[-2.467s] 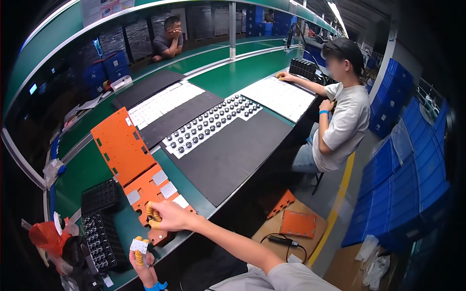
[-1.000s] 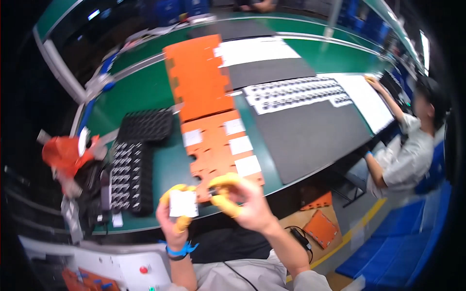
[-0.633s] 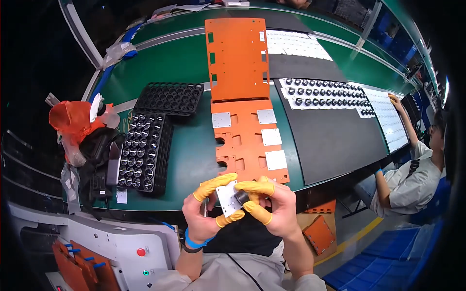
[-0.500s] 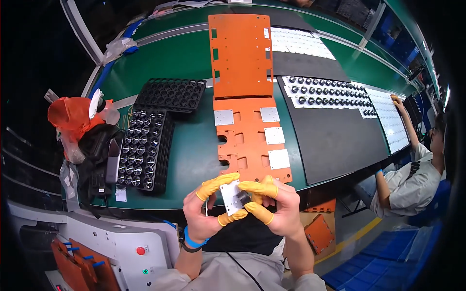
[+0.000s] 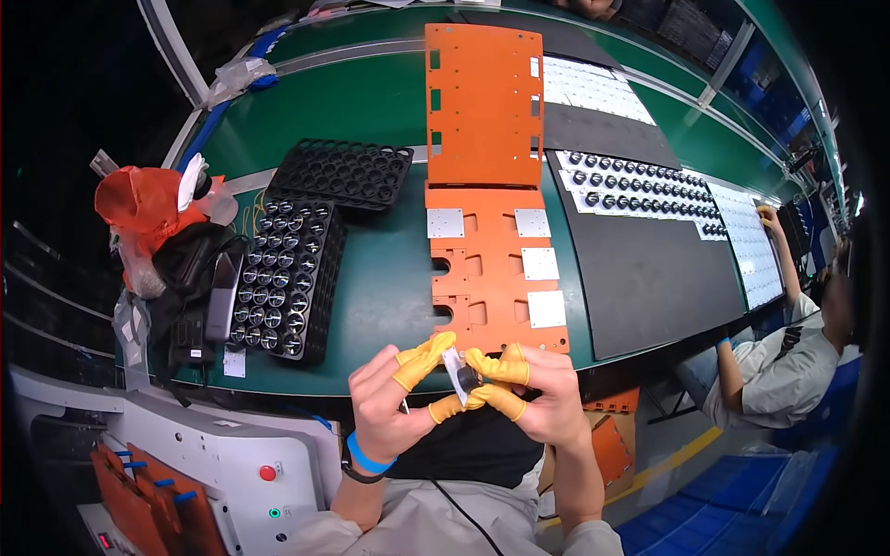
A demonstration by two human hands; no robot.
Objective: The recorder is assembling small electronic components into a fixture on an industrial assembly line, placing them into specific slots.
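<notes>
Both hands are pinching one small square plate with a dark round part (image 5: 460,374) between them, just over the near table edge: the left hand (image 5: 394,408) is gripping it with yellow-capped fingers (image 5: 422,357), the right hand (image 5: 542,394) likewise. Two orange panels are lying ahead, the near one (image 5: 496,269) carrying four pale squares. Two black trays are sitting to the left, one filled (image 5: 283,278), one empty (image 5: 343,173). Another person (image 5: 788,361) is working at the far right.
</notes>
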